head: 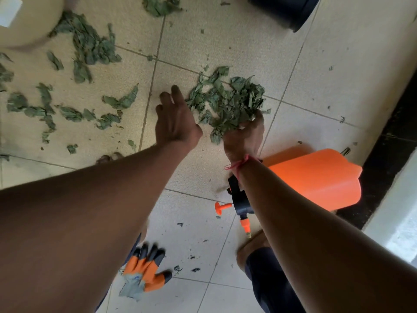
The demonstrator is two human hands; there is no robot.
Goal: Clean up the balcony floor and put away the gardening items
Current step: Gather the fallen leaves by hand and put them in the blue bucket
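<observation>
Wilted green leaves lie scattered over the beige floor tiles. My right hand [244, 136] grips a bunch of leaves [228, 102] at the middle of the view. My left hand [174, 119] reaches forward just left of that bunch, fingers straight, holding nothing. More loose leaves [88, 46] lie at the upper left and across the left side [42, 109]. An orange pressure sprayer [316, 179] lies on its side under my right forearm, its black pump head [240, 199] pointing left. An orange and grey gardening glove [144, 272] lies on the floor at the bottom.
A cream round pot [29, 21] stands at the top left and a black pot [286, 10] at the top right. A dark threshold strip [388, 141] runs along the right edge. My knee [259, 256] and toes [108, 158] show near the arms.
</observation>
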